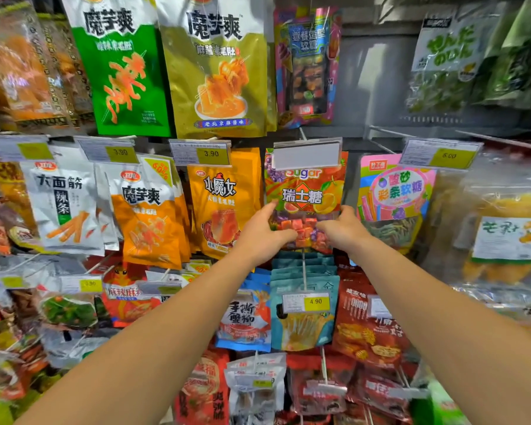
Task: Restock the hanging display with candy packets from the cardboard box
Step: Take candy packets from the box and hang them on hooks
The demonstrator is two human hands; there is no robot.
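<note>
Together, both arms reach forward, left hand point(262, 233) and right hand point(342, 230) fingers grasping the candy packet point(304, 204).

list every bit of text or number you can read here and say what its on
"Sugar" and "瑞士糖": candy packet gripped by the left hand and right hand
"魔芋爽": green packet and olive packet
"3.90": price tag over the orange packet, which reads "小魔女"
"大面筋": silver packet
"4.90": tag on the teal packet
Blank: tag holder
Other small print: blurred
</note>
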